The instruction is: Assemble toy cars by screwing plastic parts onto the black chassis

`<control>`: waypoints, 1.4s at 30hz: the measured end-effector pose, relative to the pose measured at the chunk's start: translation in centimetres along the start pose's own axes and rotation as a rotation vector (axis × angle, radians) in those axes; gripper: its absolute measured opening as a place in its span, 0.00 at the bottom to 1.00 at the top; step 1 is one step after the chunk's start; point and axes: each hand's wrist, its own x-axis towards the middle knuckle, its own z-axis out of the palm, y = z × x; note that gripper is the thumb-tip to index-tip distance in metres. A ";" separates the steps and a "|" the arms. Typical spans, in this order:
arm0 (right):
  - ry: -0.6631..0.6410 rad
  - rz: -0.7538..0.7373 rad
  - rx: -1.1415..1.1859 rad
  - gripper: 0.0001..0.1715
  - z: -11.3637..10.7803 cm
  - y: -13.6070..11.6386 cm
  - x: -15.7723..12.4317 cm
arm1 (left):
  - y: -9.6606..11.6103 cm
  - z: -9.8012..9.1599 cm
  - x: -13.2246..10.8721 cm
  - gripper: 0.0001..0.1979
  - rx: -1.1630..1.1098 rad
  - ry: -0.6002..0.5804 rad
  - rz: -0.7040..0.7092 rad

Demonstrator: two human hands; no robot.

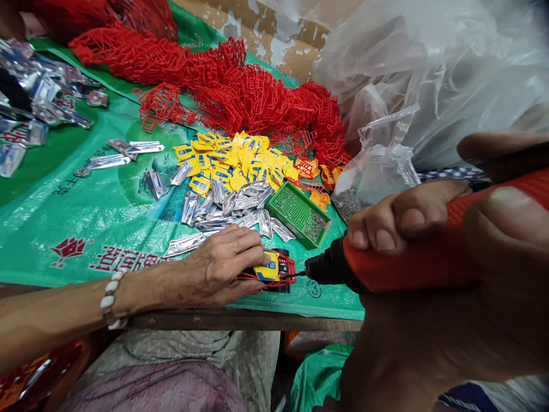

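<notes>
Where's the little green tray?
In the head view's middle, the green tray sits right of the silver pieces, just beyond the red screwdriver and yellow-red piece.

red frames [240, 91] heaped | yellow plates [240, 157] beside silver clips [231, 206] | green tray [294, 210] | plastic bag [429, 68] | green sheet [64, 212]

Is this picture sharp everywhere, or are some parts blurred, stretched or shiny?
Head view: the right hand and its orange screwdriver loom large and slightly soft near the lens; same view, the left hand and the yellow-and-red piece it holds look sharp; same view, the silver metal pieces glint, light is even, shadows faint.
</notes>
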 end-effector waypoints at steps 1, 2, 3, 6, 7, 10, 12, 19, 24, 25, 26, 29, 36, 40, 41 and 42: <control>0.020 0.022 0.008 0.09 0.3 -0.1 0.0 | -0.1 0.1 -0.1 0.10 0.003 0.005 0.000; 0.037 0.035 0.019 0.10 0.5 -0.2 -0.1 | -0.1 0.2 -0.1 0.10 0.005 0.003 -0.002; 0.045 0.046 0.027 0.12 0.7 -0.2 -0.1 | -0.1 0.3 -0.2 0.10 0.006 0.002 -0.001; 0.041 0.027 0.034 0.13 0.8 -0.1 -0.2 | -0.1 0.3 -0.2 0.10 0.007 -0.002 0.005; 0.041 0.028 0.034 0.13 0.7 0.0 -0.2 | -0.1 0.2 -0.2 0.10 0.005 -0.002 0.006; 0.035 0.050 0.053 0.15 0.4 0.4 -0.2 | 0.0 0.2 -0.3 0.09 0.001 -0.014 0.000; 0.039 0.068 0.071 0.12 0.3 0.6 -0.3 | 0.0 0.1 -0.3 0.08 -0.002 -0.027 -0.003; 0.065 0.074 0.030 0.05 0.5 0.3 -0.6 | 0.1 0.2 0.1 0.11 0.024 0.008 0.018; -0.104 0.099 -0.029 0.20 -0.2 0.7 -0.6 | 0.3 -0.1 0.4 0.13 0.022 -0.011 0.009; -0.130 0.084 -0.029 0.22 -0.3 0.8 -0.7 | 0.3 -0.2 0.4 0.12 0.015 -0.024 0.001; -0.145 0.070 -0.026 0.23 -0.4 0.8 -0.7 | 0.3 -0.2 0.4 0.12 0.006 -0.034 -0.005; -0.144 0.083 -0.017 0.22 -0.5 0.5 -0.8 | 0.3 -0.2 0.4 0.10 -0.012 -0.045 -0.009; -0.074 0.178 -0.017 0.25 0.2 0.1 -1.0 | 0.4 -0.2 0.5 0.07 0.020 -0.050 -0.004; -0.068 0.251 -0.048 0.26 0.3 0.1 -1.2 | 0.4 -0.3 0.5 0.06 0.013 -0.053 -0.001; -0.068 0.213 -0.037 0.24 0.1 0.0 -1.3 | 0.4 -0.3 0.5 0.06 0.011 -0.052 0.000; -0.075 0.170 -0.015 0.20 -0.1 0.0 -1.4 | 0.4 -0.4 0.5 0.06 0.010 -0.053 0.000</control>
